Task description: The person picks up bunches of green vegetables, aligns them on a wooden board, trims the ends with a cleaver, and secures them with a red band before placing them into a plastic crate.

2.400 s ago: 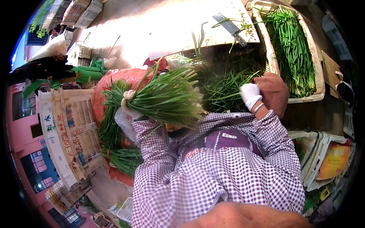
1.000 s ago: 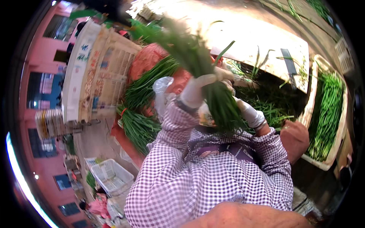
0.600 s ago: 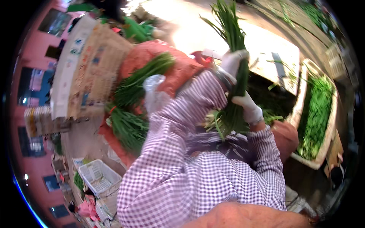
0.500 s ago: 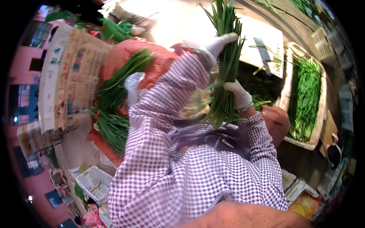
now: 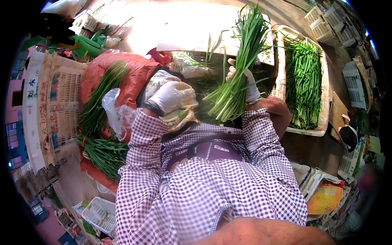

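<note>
A bunch of garlic chives [image 5: 241,73] is gripped in my right hand [image 5: 251,90], which wears a white glove. The bunch slants, its dark green tips far and to the right, its pale stem ends near my lap. My left hand [image 5: 169,97], also gloved and with a dark band at the wrist, is closed over a patterned cloth [image 5: 181,116] on my lap, apart from the bunch. Whatever its fingers hold, if anything, is hidden. To the left, chive bundles [image 5: 104,96] lie on a red plastic sack [image 5: 118,61], beside a clear plastic bag [image 5: 116,108].
A pale foam box [image 5: 325,94] packed with green chives stands at my right. Past my hands is a white board [image 5: 196,48]. A tall perforated crate [image 5: 61,102] stands far left, a white basket [image 5: 100,216] lower left. Other crates [image 5: 343,24] lie at the far right.
My left hand has let go of the bunch's upper part and come back to the left, over my lap. The bunch, still in my right hand, now leans further right. The view has shifted.
</note>
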The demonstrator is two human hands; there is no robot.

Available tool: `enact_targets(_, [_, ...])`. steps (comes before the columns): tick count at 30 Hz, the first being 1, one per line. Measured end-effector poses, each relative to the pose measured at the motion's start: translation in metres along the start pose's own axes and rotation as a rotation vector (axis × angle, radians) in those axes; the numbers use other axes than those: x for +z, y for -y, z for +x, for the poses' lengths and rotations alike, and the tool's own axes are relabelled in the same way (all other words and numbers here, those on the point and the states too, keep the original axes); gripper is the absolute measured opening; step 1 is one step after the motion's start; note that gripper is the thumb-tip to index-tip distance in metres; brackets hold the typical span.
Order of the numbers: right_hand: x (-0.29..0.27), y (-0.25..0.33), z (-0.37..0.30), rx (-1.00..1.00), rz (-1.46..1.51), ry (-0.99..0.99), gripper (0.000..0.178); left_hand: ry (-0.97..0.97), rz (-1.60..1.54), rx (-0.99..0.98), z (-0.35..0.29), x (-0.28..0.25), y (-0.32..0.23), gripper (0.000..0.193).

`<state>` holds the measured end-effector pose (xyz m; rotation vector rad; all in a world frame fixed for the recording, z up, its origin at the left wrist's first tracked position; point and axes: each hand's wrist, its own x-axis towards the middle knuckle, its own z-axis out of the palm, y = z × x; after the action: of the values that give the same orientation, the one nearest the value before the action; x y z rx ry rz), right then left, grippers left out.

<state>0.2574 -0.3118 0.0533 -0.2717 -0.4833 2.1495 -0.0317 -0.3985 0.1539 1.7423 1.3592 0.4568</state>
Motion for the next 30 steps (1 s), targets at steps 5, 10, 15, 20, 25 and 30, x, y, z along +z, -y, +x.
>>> enact_targets(5, [0.028,0.007,-0.005,0.087,-0.19,-0.113,0.054,0.181,-0.255,0.066,0.056,0.069,0.011,0.09])
enact_targets(10, [0.063,0.002,0.011,0.004,-0.396,-0.36,0.033,0.146,-1.26,0.074,0.076,0.099,-0.025,0.073])
enact_targets(15, [0.059,-0.006,0.031,-0.008,-0.455,-0.448,0.029,0.299,-1.448,-0.06,0.093,0.114,0.002,0.055])
enact_targets(20, [-0.034,-0.005,0.055,0.076,-1.172,-0.448,0.079,0.16,-1.583,-0.348,0.109,0.128,0.018,0.038])
enact_targets(25, [-0.044,-0.029,0.003,0.092,-1.492,-0.526,0.116,0.156,-1.662,-0.568,0.128,0.144,0.05,0.029])
enact_targets(30, [-0.061,-0.064,-0.022,0.125,-0.991,-0.387,0.091,-0.035,-1.678,-0.549,0.144,0.175,0.058,0.02])
